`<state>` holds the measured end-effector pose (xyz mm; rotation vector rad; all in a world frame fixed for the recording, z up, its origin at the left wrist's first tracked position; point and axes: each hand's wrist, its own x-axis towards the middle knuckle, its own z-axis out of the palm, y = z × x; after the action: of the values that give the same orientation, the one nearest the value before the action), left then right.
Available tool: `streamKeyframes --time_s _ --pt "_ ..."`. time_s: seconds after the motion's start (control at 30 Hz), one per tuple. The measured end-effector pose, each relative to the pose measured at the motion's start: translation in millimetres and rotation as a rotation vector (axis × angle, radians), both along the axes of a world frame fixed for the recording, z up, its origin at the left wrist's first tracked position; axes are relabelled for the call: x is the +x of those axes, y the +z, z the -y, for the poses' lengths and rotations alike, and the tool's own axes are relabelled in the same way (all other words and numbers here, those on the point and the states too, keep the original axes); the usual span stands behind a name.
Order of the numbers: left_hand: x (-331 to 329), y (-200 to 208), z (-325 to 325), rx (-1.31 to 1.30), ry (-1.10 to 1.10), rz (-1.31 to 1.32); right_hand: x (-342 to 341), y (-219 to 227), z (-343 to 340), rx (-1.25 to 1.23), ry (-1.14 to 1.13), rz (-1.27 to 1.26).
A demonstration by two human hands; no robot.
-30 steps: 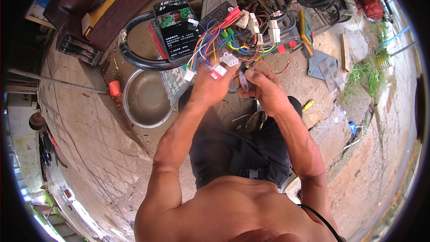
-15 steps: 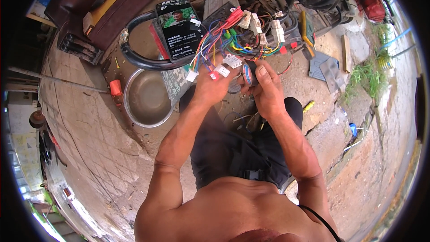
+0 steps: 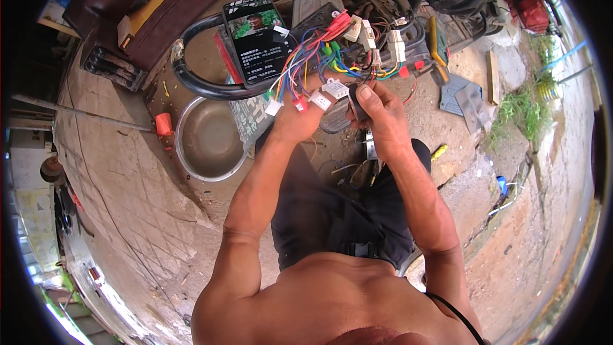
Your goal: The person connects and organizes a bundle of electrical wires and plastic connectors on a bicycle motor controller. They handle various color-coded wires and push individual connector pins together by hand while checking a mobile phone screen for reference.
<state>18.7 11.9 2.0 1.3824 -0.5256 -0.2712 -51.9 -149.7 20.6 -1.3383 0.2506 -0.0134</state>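
A bundle of coloured wires with white plug connectors hangs in front of me. My left hand is at its lower side, its fingers curled in among the wires and largely hidden by the connectors. A red connector lies against the back of that hand. Just to the right, my right hand grips a roll of black tape, thumb on its upper rim. More pale connectors sit on the wires beyond both hands.
A phone with a lit screen leans behind the wires, beside a thick black curved tube. A metal basin and an orange-red cup stand to the left. Grey flat pieces and a yellow-handled item lie right.
The tape roll has turned, so its blue-and-white inner side no longer shows. My left hand's fingers have drawn away from the roll. A silvery object below my right hand has come into view.
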Motion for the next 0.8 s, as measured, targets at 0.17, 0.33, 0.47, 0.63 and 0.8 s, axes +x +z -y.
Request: streamKeyframes --time_s 0.17,0.33,0.47,0.63,0.8 --pt "-4 -7 14 0.03 0.209 -0.11 1 0 -1 -0.041 0.006 -0.007" --pt "-8 -5 24 -0.099 0.234 -0.179 0 8 -2 0.003 -0.018 -0.022" --pt "-5 -23 22 -0.229 0.137 -0.291 3 9 -2 -0.159 -0.052 -0.036" --pt "-8 -22 14 -0.215 -0.003 -0.145 7 9 -5 -0.164 -0.127 -0.043" --pt "-12 -4 14 -0.295 -0.061 -0.175 5 3 -4 -0.114 -0.101 0.005"
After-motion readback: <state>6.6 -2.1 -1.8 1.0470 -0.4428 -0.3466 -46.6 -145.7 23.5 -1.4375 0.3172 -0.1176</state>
